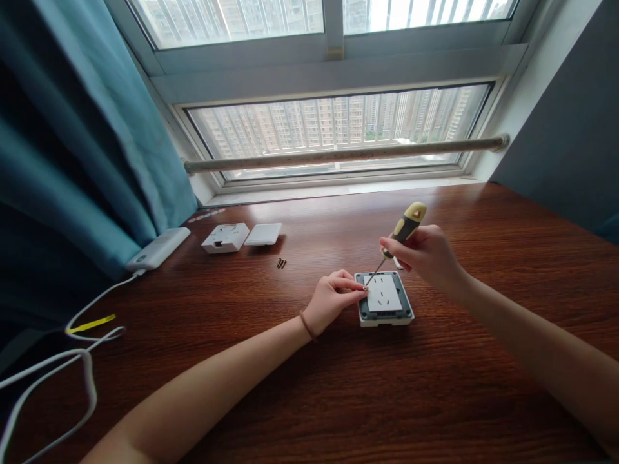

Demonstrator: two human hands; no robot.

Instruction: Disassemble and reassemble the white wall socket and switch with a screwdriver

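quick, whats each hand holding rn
Left hand: at the white-and-grey square plastic socket; grip cannot be told.
Right hand: closed, holding the yellow-and-dark-grey screwdriver.

From here I see a blue curtain (pixel 130 129) hanging at left, just beside a long white device (pixel 159 250) on the wood-grained desk (pixel 314 386). I follow its white cable (pixel 89 380) looping past a yellow strip (pixel 91 324). A rail (pixel 348 154) crosses the window (pixel 333 14); I make out tower blocks (pixel 300 125) outside.
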